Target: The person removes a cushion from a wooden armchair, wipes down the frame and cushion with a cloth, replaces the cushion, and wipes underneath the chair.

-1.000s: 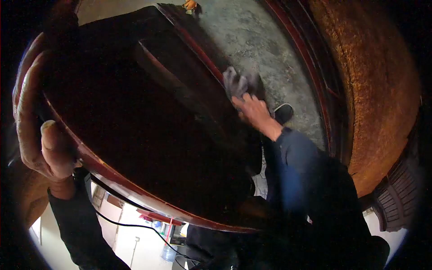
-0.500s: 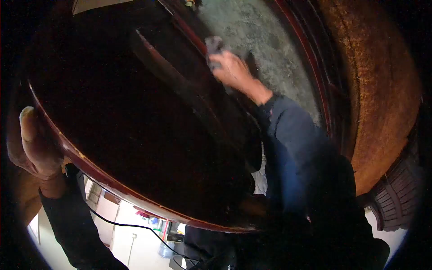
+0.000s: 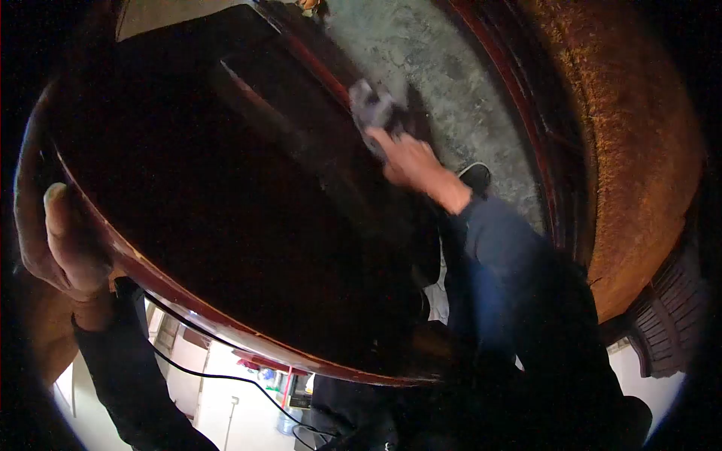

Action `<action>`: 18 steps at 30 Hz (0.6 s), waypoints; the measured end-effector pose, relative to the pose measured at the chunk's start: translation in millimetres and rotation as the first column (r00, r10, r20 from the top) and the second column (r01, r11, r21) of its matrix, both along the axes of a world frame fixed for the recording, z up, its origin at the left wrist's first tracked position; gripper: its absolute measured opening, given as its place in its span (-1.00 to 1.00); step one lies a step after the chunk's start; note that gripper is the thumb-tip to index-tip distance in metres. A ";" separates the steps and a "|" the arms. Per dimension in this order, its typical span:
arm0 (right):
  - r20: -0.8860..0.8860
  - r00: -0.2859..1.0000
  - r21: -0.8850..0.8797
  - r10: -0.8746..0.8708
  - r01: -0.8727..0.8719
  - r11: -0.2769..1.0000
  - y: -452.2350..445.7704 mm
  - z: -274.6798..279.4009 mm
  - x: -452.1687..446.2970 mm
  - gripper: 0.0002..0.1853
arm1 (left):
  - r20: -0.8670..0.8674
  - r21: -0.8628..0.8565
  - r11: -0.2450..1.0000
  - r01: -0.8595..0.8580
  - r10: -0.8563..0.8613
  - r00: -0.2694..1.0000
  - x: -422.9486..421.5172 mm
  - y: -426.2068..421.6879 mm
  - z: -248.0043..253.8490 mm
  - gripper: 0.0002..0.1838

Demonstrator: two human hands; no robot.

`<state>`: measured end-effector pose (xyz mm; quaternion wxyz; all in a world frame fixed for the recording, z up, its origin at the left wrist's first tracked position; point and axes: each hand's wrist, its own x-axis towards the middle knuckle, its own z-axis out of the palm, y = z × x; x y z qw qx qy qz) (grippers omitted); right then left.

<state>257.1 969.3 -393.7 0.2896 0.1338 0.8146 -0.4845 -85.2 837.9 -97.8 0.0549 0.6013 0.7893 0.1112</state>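
My right hand [image 3: 414,161] has its fingers closed on a crumpled grey cloth [image 3: 374,105], smeared by motion. The cloth lies at the red-brown edge of a dark, glossy wooden piece of furniture [image 3: 226,195]; whether it presses on the wood I cannot tell. At the far left, my left hand [image 3: 71,240] grips the curved outer rim of the same piece. Its thumb lies over the near side, and some of its fingers are hard to make out in the shadow.
A grey, mottled floor [image 3: 459,98] shows beyond the wood, with a dark shoe [image 3: 475,177] on it. To the right stands a brown, worn padded surface [image 3: 639,150] with dark red wooden trim. A black cable [image 3: 203,373] hangs across the lower left.
My right hand and the cloth have moved down and slightly right. My left hand keeps its grip on the rim. The shoe has come into sight beside my right wrist.
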 end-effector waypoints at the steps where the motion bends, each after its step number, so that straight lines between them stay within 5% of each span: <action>1: 0.048 0.999 -0.058 -0.002 0.005 0.998 -0.2 -1.7 26.6 -0.26 | 0.001 -0.005 1.000 0.024 -0.024 1.000 0.5 6.2 -1.4 -0.40; 5: 0.197 0.979 -0.055 -0.049 0.061 0.997 -7.9 7.3 59.7 -0.25 | -0.007 -0.026 0.996 0.082 -0.082 0.997 -0.1 25.8 -1.7 -0.35; 10: 0.161 0.919 -0.061 -0.359 0.373 0.926 -14.5 -11.6 3.9 -0.39 | 0.012 -0.127 0.984 0.121 -0.121 0.993 0.2 35.5 10.6 -0.27; 12: -0.114 0.777 -0.236 -0.619 0.585 0.776 -17.0 -23.8 -41.3 -0.46 | 0.008 -0.094 0.993 0.076 -0.075 0.997 8.0 37.4 4.7 -0.26; 13: 0.002 0.715 -0.292 -0.700 0.669 0.683 -8.7 -20.6 -81.9 -0.48 | 0.006 -0.077 0.996 0.053 -0.052 0.999 12.4 39.5 1.8 -0.26; 14: -0.109 0.631 -0.295 -0.768 0.717 0.631 -6.1 -30.8 -120.3 -0.56 | -0.044 -0.099 0.990 0.101 -0.106 0.993 9.1 41.1 5.1 -0.26; 15: -0.246 0.473 -0.478 -0.846 0.700 0.531 0.2 -43.9 -158.8 -0.55 | -0.080 -0.100 0.989 0.112 -0.121 0.989 9.0 42.4 2.9 -0.26; 16: -0.188 0.504 -0.482 -0.843 0.700 0.527 13.4 -50.5 -195.9 -0.50 | -0.117 -0.100 0.987 0.123 -0.135 0.984 9.0 43.8 0.6 -0.27; 18: -0.352 0.490 -0.515 -0.797 0.610 0.602 14.9 -113.7 -263.1 -0.36 | -0.138 -0.114 0.986 0.122 -0.138 0.981 9.8 44.0 -0.2 -0.28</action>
